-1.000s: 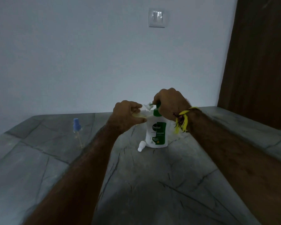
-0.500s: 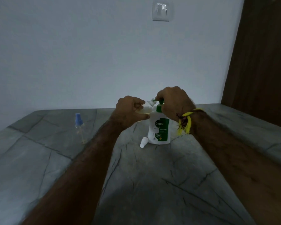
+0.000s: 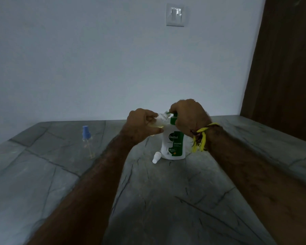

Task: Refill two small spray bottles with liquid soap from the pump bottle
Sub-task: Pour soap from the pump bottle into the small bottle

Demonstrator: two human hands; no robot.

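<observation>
The left hand (image 3: pixel 142 125) grips 1 uncapped clear spray bottle (image 3: pixel 160 121), tilted with its mouth at the nozzle of the pump bottle (image 3: pixel 173 144); the right hand (image 3: pixel 189 115) curls over the pump head. To do this well, keep the mouth tight under the spout and press slowly — soap is thick and will string. Counted: 2 spray bottles, the other (image 3: pixel 87 140) capped blue, well left of the pump bottle; 1 white cap (image 3: pixel 156 157) just beside its base on the counter (image 3: pixel 166 200).
</observation>
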